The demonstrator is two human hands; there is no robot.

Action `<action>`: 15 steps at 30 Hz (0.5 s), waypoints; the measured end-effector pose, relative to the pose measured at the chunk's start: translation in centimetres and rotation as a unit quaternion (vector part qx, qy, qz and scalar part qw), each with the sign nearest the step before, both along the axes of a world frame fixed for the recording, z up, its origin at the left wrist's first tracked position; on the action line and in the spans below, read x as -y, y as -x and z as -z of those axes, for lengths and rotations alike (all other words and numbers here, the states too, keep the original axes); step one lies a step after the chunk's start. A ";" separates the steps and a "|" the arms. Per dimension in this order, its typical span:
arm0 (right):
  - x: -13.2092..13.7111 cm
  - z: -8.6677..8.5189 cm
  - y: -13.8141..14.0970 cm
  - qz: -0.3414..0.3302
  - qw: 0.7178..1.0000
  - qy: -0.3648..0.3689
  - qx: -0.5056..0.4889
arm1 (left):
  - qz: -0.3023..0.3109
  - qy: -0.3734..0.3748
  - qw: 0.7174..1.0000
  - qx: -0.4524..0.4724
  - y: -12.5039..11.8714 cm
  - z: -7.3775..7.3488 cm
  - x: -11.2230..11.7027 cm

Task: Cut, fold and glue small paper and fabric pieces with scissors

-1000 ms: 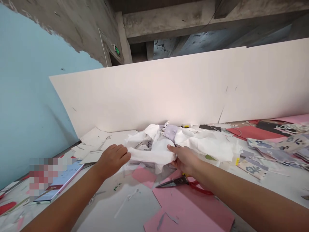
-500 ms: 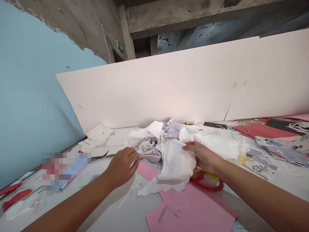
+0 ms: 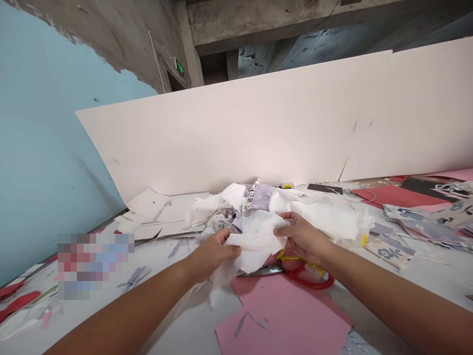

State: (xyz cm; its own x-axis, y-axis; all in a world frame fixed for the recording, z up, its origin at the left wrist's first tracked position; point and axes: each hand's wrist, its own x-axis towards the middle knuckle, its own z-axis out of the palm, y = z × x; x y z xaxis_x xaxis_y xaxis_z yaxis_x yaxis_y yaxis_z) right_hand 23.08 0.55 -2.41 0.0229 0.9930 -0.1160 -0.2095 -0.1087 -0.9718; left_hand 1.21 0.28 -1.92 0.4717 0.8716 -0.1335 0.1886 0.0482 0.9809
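Observation:
A piece of white fabric (image 3: 254,241) is held up between both hands, just above the table. My left hand (image 3: 211,254) pinches its left edge with closed fingers. My right hand (image 3: 301,236) grips its right edge, thumb on top. Behind the piece lies a heap of white and lilac-printed cloth (image 3: 318,212). Red-handled scissors (image 3: 295,273) lie under my right hand, partly hidden by the fabric, on a pink sheet (image 3: 284,320).
A long white board (image 3: 258,133) leans upright along the back of the table. White paper pieces (image 3: 155,212) lie at the back left. Printed fabric pieces (image 3: 414,231) and red sheets (image 3: 395,195) cover the right side. Scraps litter the grey table (image 3: 177,325).
My left hand let go of the fabric, then came back and took its left edge. My right hand kept its grip and shifted slightly; the scissors' blades show again.

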 end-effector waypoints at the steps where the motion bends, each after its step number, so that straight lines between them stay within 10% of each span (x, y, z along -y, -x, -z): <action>1: 0.0 0.1 0.0 -0.002 1.000 0.001 0.012 | 0.013 0.025 0.999 0.023 0.4 -0.1 0.2; 12: 1.5 0.0 1.3 0.001 0.987 -0.027 0.156 | 0.024 0.104 0.994 -0.002 4.8 1.1 2.5; 15: 2.0 -0.6 0.9 -0.033 0.934 -0.061 0.349 | -0.001 0.083 0.997 0.005 5.7 1.6 2.3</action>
